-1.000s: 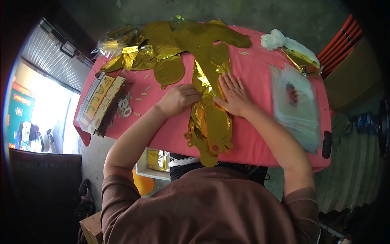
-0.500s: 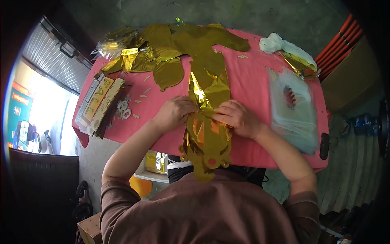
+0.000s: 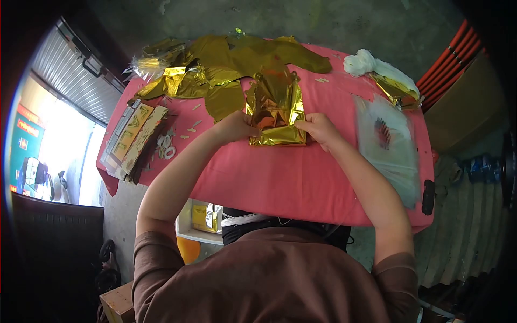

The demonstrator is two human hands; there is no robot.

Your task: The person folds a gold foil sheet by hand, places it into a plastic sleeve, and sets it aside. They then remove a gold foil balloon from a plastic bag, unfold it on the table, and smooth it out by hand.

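Note:
A shiny gold foil balloon (image 3: pixel 277 107), flat and folded over on itself, lies at the middle of the table. My left hand (image 3: pixel 237 127) is closed on its left edge, with the fingertips partly hidden by the foil. At the right edge, my right hand (image 3: pixel 319 129) pinches the foil between thumb and fingers. A crease runs across the near end, just below both hands. Behind the folded piece, more flat gold foil balloons (image 3: pixel 215 56) spread over the far side of the table, and the folded one overlaps them.
Pink cloth (image 3: pixel 258 177) covers the table. Stacked printed cards (image 3: pixel 129 137) and small pale scraps (image 3: pixel 166 145) lie at left. Clear plastic bags (image 3: pixel 388 156) lie at right, below a white string bundle (image 3: pixel 371 64). An open box (image 3: pixel 200 223) stands below the near edge.
The near end of the gold foil balloon, which hung over the table edge toward me, has been folded away onto the rest. Both hands have moved slightly farther from me, keeping to its sides.

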